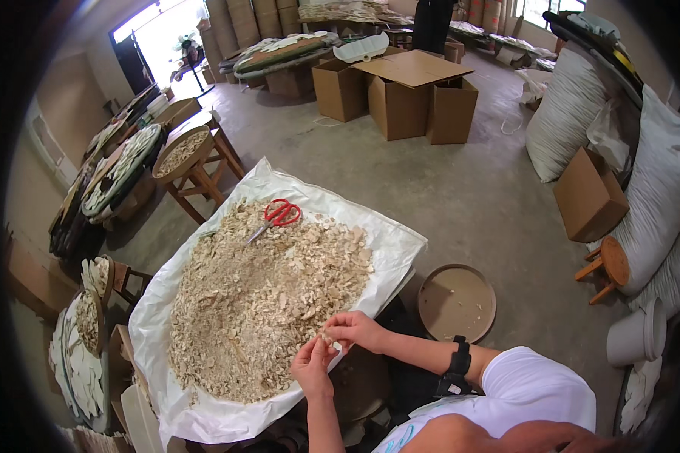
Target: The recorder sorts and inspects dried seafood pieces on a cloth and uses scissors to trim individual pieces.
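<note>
A big heap of pale, dried flakes [257,317] lies on a white plastic sheet [393,245] in front of me. At the heap's near right edge, my left hand [312,366] and my right hand [357,331] meet, fingertips pinched together. Between them is a small pale flake [327,339], mostly covered by the fingers. Red-handled scissors [278,216] rest on the far part of the heap, blades pointing toward the near left.
A shallow round tray [456,298] with a few bits sits on the floor to the right. Left stand wooden stools [211,185] and a round basket [180,157] of flakes. Cardboard boxes [400,109] are ahead; white sacks [563,113], a small stool [608,264] and a grey bucket [636,336] line the right.
</note>
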Tool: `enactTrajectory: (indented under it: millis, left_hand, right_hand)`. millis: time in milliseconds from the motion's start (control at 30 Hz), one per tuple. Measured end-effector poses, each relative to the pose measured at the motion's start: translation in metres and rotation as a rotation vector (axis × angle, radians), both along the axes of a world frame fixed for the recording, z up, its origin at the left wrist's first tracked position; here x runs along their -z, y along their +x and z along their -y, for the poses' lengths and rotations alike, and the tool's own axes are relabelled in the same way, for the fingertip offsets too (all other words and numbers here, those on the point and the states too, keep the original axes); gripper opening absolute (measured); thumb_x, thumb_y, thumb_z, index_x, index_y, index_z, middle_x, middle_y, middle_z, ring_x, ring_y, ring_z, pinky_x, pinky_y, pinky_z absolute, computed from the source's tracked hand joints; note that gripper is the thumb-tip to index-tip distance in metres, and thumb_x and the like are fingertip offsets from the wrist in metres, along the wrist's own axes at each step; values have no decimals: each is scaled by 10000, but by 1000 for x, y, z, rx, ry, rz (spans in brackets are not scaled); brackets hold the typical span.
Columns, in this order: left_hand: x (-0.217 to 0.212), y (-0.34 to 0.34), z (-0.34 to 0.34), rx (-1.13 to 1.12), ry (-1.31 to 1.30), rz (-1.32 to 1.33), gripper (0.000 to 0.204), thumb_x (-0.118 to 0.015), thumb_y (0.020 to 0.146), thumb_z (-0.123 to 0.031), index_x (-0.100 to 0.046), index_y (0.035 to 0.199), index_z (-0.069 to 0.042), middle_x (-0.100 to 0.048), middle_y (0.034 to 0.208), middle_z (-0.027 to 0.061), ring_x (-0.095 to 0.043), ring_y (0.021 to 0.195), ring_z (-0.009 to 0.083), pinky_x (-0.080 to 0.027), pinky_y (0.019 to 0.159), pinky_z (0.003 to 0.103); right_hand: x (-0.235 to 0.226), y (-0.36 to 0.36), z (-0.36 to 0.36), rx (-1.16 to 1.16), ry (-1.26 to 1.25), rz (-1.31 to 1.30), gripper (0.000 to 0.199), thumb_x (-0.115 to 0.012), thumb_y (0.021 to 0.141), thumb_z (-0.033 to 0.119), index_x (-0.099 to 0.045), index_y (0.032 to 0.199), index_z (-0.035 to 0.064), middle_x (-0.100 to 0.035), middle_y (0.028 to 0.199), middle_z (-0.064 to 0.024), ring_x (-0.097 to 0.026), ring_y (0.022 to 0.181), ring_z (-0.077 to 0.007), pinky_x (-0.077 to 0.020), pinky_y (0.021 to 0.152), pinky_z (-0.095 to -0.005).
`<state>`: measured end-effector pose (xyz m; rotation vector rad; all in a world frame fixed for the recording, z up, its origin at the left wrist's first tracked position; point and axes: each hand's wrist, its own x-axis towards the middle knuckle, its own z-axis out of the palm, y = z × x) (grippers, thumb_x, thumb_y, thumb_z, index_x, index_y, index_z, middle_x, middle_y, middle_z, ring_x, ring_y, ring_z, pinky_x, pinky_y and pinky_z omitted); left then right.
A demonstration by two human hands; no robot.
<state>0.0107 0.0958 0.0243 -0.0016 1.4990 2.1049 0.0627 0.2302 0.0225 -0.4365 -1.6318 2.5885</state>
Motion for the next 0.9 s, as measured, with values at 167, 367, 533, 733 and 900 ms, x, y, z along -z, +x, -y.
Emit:
enactTrajectory:
  millis: [167,367,533,733,900]
  left_hand:
    - [6,1,9,29,28,107,168,-528,833,-100,-545,956,14,-593,798,93,-574,633,134,-521,614,278]
    - [14,3,18,12,61,156,137,-517,834,-96,-547,921,5,-591,761,89,-562,600,137,-520,609,292]
    - [16,5,18,21,61,204,128,-518,831,-97,-548,912,-2,-589,745,83,-559,594,132,-519,601,291]
    - [16,9,22,43,47,207,131,-513,834,-103,-549,914,-6,-587,740,76,-557,590,128,-520,598,294]
    - [19,14,27,49,10,215,138,-518,832,-114,-546,923,-13,-582,740,68,-556,590,126,-520,597,295]
  right_hand:
    - [0,24,-36,45,-407,-67,149,-498,806,165,-526,864,31,-439,648,-7,-373,488,-78,-399,475,-237]
    - [26,85,-94,208,-503,-75,178,-472,763,236,-447,685,79,-421,639,-25,-343,519,-111,-325,443,-229]
    - [36,104,-111,352,-628,-92,111,-500,806,149,-466,746,62,-420,626,0,-350,454,-51,-314,374,-182]
    - [33,89,-102,327,-512,-37,82,-498,820,111,-494,846,33,-434,622,1,-355,461,-45,-326,385,-181]
    - [32,88,-92,331,-457,11,186,-509,817,108,-506,979,16,-474,643,-9,-376,463,-55,-352,397,-198]
